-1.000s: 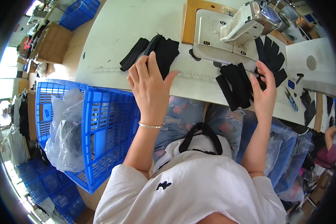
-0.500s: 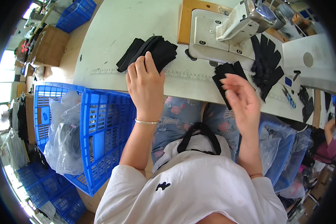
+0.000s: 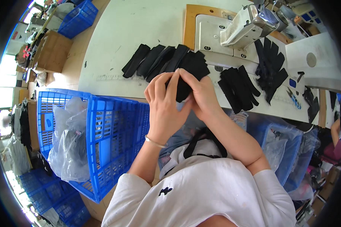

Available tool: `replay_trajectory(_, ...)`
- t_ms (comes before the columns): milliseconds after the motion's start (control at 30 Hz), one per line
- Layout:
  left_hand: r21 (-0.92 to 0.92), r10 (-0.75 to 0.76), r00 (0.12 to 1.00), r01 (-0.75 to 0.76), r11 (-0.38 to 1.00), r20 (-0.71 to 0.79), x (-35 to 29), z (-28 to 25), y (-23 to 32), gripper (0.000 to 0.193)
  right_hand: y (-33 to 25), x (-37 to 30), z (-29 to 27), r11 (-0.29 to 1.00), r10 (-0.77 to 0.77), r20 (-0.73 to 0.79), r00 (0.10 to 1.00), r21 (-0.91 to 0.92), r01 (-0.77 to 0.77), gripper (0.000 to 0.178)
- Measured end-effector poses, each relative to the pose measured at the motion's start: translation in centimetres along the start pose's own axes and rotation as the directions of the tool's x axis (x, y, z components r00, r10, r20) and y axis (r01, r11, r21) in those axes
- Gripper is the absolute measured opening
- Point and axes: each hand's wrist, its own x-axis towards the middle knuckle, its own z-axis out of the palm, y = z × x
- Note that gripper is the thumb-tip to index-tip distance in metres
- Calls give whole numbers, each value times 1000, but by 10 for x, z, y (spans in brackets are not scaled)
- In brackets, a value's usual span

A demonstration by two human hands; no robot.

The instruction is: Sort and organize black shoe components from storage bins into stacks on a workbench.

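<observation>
My left hand and my right hand meet at the table's front edge. Between them they hold a fanned bunch of black fabric strips, fingers closed round its near end. My fingers hide that lower end. To the left of the bunch, more black strips lie spread side by side on the table. A second pile of black strips rests to the right of my right hand. Farther right, another fan of black pieces lies by the sewing machine.
A blue plastic crate with clear plastic bags stands left of my lap. Blue-handled scissors lie at the table's right. A blue bin with plastic bags is beside my right arm. A printed ruler runs along the table.
My right hand has left the right-hand pile and joined my left hand. The left stack has spread into separate strips, and a bunch is now between both hands, moved to the right.
</observation>
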Motion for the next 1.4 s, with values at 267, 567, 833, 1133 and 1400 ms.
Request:
replay_trajectory(267, -683, -276, 958, 253, 685, 78, 21, 0, -20, 47, -22, -12, -10, 973, -209, 68, 976, -89, 214, 30)
replay_trajectory(567, -868, -313, 882, 432, 244, 352, 22, 2, -4, 42, -31, -25, -29, 991, -47, 241, 969, -108, 75, 32)
replay_trajectory(833, -805, -297, 838, 533, 261, 458, 16, -4, -1, 28, -27, -30, -39, 997, -56, 213, 975, -47, 67, 33)
replay_trajectory(1133, -613, -93, 688, 567, -551, 720, 4, -2, 24, 33, -26, -35, -55, 641, -393, 287, 874, -596, 484, 43)
replay_trajectory(1400, -761, -290, 866, 497, 417, 407, -7, 3, 34, 31, -31, -53, -31, 845, -308, 221, 925, -384, 373, 46)
